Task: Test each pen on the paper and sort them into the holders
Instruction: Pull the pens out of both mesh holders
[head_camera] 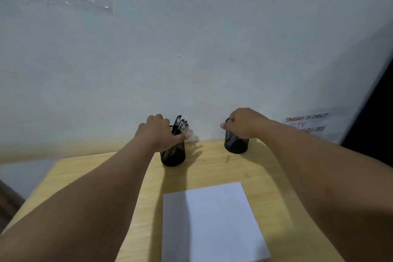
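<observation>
Two black mesh holders stand at the far edge of the wooden table [85,178], against the wall. The left holder [173,156] has several black pens [180,125] sticking out of its top. My left hand [158,132] wraps around its rim, thumb on the right side. The right holder [235,144] shows pens only dimly through the mesh. My right hand [244,122] sits over its top, fingers curled around the rim. A blank white sheet of paper [214,221] lies on the table nearer to me, between my forearms.
A pale wall rises directly behind the holders. A handwritten notice [306,123] is stuck to it at the right. The table's left edge [36,185] drops off to the floor. A dark opening lies at the far right.
</observation>
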